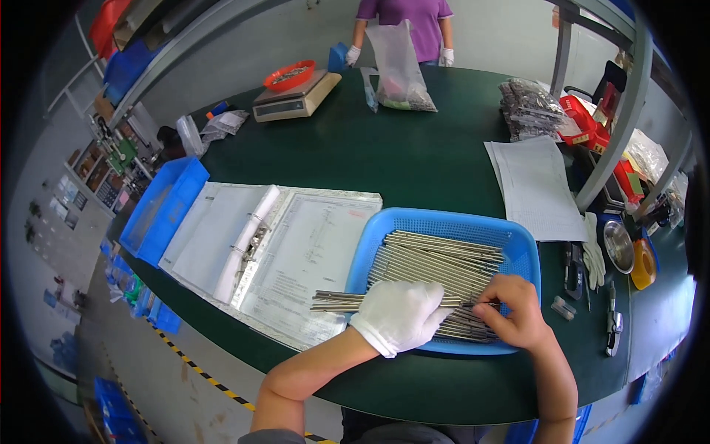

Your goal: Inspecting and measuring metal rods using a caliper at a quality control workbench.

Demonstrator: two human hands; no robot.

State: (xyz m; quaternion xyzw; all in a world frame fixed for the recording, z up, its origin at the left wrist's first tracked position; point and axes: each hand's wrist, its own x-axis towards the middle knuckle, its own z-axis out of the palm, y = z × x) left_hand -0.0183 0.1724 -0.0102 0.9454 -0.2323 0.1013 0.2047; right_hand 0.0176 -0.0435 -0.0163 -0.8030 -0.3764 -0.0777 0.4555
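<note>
My left hand (399,317), in a white glove, is closed around a bundle of thin metal rods (334,301). The bundle lies level over the near part of a blue plastic basket (448,217), its left ends sticking out past the basket's side. Bare and pinched, my right hand (519,309) has thumb and forefinger at the right ends of the held rods. Many more metal rods (436,260) fill the basket beneath both hands, most of them lying side by side. My fingers partly hide the rod ends.
Left of the basket lies an open ring binder (303,255) beside a blue bin (166,203). Paper sheets (536,185), a white glove (593,251) and a caliper (613,325) lie rightward. Across the table, a person (410,26) stands behind a plastic bag (403,70); a scale (296,98) carries a red tray.
</note>
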